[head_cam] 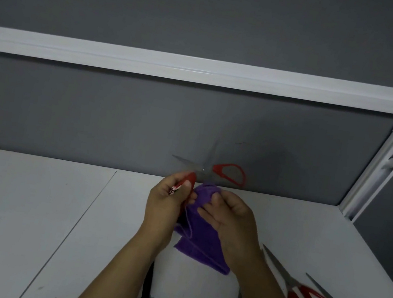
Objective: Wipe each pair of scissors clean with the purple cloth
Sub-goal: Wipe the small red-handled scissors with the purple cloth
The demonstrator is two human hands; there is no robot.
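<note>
Our left hand (166, 203) has a closed grip on one handle of the red scissors (203, 170), blades splayed, above the worktop (27, 199). The purple cloth (199, 239), pinched in our right hand (230, 218), sits just below the pivot.

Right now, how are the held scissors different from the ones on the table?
The held scissors are in the air, gripped by the left hand; the table scissors lie flat on the table, untouched. The held scissors sit by the cloth; the table scissors lie apart. Both have red handles.
</note>
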